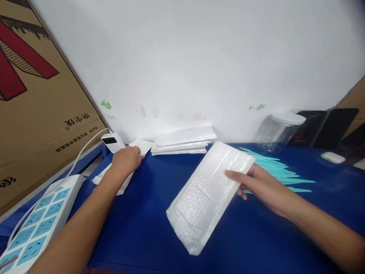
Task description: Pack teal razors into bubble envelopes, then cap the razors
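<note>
My right hand (251,180) grips the upper right side of a white bubble mailer (202,198), thumb on top and fingers behind it. The mailer is tilted above the blue table, its lower end crinkled and puffed. At the left, my left hand (127,160) is closed over some flat white pieces (143,145) that look like more mailers. Its fingertips are partly hidden, so what they hold, if anything, does not show. Between the hands, against the wall, lies a stack of white bubble mailers (184,140).
Turquoise plastic strips (281,171) lie fanned out behind my right hand. A clear jar with a white lid (281,131), a dark phone-like slab (335,127) and a small white case (332,157) stand at right. Left are a white cabled device (113,141), power strip (42,217) and cardboard box (42,102).
</note>
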Tool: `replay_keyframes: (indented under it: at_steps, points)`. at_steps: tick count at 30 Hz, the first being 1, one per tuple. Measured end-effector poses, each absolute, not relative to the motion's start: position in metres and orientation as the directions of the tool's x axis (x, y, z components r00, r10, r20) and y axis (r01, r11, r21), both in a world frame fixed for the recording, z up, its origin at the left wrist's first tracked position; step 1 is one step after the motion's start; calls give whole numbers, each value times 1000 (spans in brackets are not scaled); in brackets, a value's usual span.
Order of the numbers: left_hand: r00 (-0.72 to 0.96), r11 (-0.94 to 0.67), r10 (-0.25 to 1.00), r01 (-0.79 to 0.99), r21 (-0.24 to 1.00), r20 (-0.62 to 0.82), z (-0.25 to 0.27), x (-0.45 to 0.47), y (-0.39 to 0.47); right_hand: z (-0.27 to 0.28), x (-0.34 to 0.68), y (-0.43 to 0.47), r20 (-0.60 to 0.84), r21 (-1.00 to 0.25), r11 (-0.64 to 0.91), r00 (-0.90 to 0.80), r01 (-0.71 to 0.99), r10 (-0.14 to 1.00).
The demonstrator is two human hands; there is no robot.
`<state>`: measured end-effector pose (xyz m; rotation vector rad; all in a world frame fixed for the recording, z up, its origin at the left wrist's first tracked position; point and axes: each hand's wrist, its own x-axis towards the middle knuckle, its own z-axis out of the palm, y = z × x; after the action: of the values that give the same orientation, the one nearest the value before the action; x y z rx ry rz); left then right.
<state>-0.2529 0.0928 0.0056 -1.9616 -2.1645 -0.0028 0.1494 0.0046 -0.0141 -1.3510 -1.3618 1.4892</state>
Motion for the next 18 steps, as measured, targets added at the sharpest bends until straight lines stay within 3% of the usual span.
replay_keyframes:
  at_steps: [2,4,6,7,9,13,18]
  points:
    - [-60,89,972,989,-117,227,5,-240,89,-14,150,5,-219,-969,-185,-227,161,949]
    - [19,-24,956,1000,14,293,3,-217,79,-15,151,5,-205,-970,-165,-232,180,951]
    - [198,-309,942,825,473,270,-4,-188,63,-17,150,4,-190,-970,-148,-224,193,956]
    - [286,-324,942,658,679,173,-8,-174,54,-18,149,4,-181,-971,-139,-216,194,959]
    - [472,-217,881,397,892,4,-18,-149,37,-20,148,3,-164,-975,-128,-195,184,967]
    - [559,-23,821,236,971,-117,-26,-132,21,-22,147,5,-134,-985,-108,-195,137,972]
    - [360,56,925,184,981,-120,-20,-154,44,-19,149,8,-105,-992,-85,-249,88,963]
